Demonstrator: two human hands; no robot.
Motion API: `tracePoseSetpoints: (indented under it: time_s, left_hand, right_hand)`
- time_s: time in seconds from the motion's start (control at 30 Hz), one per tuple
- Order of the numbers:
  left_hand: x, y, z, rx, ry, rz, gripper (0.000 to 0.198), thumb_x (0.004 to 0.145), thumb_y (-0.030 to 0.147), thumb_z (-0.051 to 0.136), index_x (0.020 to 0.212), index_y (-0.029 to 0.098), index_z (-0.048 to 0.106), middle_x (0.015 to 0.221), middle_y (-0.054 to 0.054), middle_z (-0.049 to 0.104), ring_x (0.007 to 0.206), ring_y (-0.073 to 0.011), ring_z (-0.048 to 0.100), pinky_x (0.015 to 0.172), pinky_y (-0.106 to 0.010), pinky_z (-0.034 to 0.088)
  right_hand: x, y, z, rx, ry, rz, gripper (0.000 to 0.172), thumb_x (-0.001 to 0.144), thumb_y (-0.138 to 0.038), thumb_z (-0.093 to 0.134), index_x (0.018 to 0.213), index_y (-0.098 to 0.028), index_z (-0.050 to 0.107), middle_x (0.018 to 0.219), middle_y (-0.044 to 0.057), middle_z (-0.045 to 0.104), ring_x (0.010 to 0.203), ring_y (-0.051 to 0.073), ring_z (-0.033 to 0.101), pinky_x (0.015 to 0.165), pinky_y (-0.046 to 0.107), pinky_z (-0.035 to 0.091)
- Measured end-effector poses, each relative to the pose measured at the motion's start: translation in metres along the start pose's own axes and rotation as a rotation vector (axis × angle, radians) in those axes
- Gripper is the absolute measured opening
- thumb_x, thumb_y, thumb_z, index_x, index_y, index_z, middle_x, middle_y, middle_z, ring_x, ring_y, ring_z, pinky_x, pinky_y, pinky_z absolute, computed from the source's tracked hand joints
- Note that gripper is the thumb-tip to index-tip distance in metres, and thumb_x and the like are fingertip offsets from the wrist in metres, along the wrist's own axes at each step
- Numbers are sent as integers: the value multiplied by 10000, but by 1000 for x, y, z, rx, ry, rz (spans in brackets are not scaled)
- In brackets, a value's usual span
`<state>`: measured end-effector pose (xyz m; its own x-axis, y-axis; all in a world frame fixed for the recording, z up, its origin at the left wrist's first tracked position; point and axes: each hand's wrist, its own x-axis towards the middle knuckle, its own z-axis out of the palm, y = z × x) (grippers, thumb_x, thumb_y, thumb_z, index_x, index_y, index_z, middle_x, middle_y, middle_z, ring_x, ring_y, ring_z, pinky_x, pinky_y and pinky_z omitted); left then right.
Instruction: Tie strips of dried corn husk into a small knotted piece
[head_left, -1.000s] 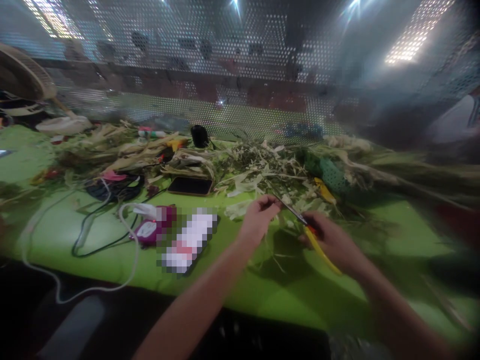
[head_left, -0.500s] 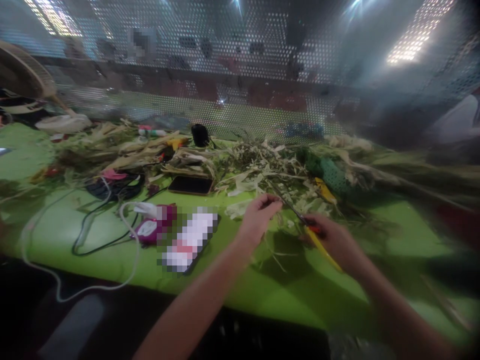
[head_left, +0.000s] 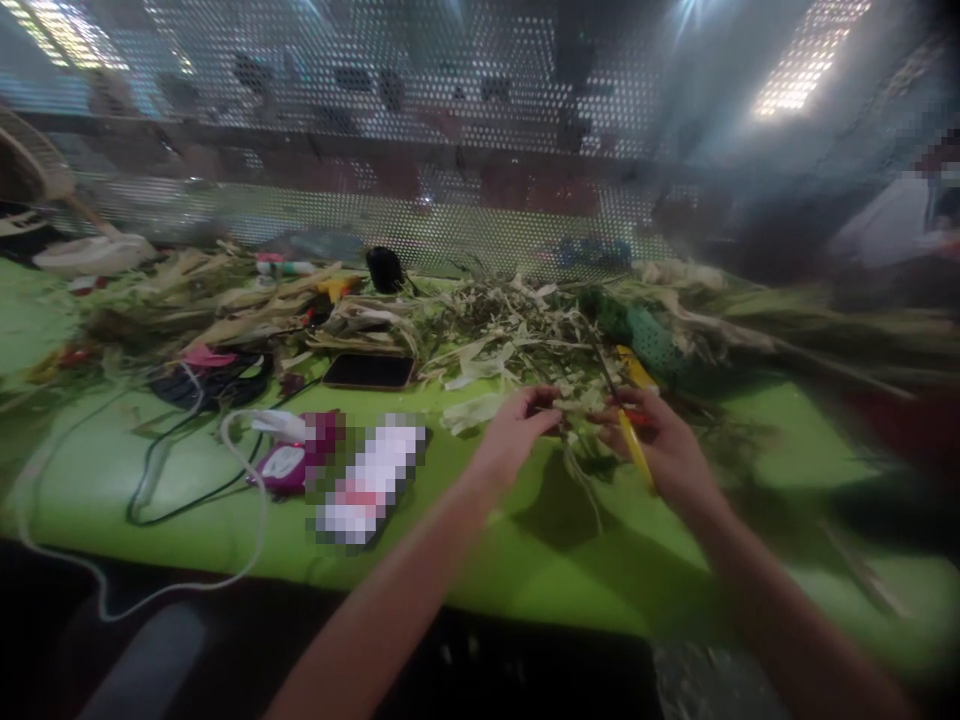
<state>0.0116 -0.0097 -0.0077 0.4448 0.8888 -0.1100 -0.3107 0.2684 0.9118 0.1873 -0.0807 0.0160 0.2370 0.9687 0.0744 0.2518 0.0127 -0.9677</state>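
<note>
Mesh (head_left: pixel 450 190) of perforated metal fills the far side, and before it we see a bright green table (head_left: pixel 540 590). Dry leaves (head_left: pixel 517 330) lie in a tangled heap across its far half. At far right, a person (head_left: pixel 881 230) in pale clothing is blurred. Right of the heap we make out a green perforated thing (head_left: pixel 651 335).

Near the middle, our left hand (head_left: pixel 514 430) has thumb and fingers drawn narrowly together; whether they grip anything we cannot tell. Our right hand (head_left: pixel 664 440), just to the right, is wrapped around scissors (head_left: pixel 636 450) with yellow and red handles, held above the table, blades pointing far. Thin strands (head_left: pixel 589 490) dangle between the two hands.

On the left lie a lit phone (head_left: pixel 375 480), its screen blurred into blocks we cannot read, a purple box (head_left: pixel 285 465) whose pale face is too indistinct to read, a white cable (head_left: pixel 263 505) and a dark phone (head_left: pixel 367 371).

Compared with a second ago, our right hand sits closer to the left one, and the scissors stand steeper, their blades swung away from the left fingertips. The whole scene lies slightly further left in our view.
</note>
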Motion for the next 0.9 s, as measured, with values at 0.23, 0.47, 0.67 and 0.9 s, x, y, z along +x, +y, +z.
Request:
tracePoseSetpoints:
  time_s: [0.23, 0.47, 0.67, 0.9]
  left_hand:
    - [-1, -8, 3, 145, -116, 79, 244, 750, 141, 684, 988, 166, 635, 922, -32, 644, 800, -111, 599, 785, -277, 486]
    - [0, -10, 4, 175, -132, 99, 249, 706, 182, 757, 921, 154, 634, 880, -28, 665, 804, -119, 612, 793, -281, 486]
    - [-1, -11, 7, 134, -111, 12, 248, 658, 201, 797, 864, 141, 671, 833, -33, 684, 773, -121, 618, 818, -298, 475]
    - [-2, -17, 8, 151, -105, 27, 270, 646, 248, 809, 851, 152, 662, 800, -11, 661, 748, -115, 591, 778, -280, 458]
  right_hand:
    - [4, 4, 3, 128, 53, -49, 603, 570, -449, 876, 1035, -251, 546, 986, 54, 728, 901, 238, 705, 804, 370, 572]
    - [3, 8, 3, 106, 76, -58, 600, 545, -423, 894, 1019, -229, 580, 848, 20, 700, 802, 210, 687, 779, 361, 564]
    - [1, 8, 10, 123, 109, -63, 583, 554, -432, 883, 1010, -221, 586, 837, 9, 667, 807, 190, 664, 768, 336, 557]
    - [0, 6, 12, 68, 118, -116, 522, 588, -459, 852, 961, -225, 572, 865, 15, 650, 801, 187, 658, 761, 339, 560]
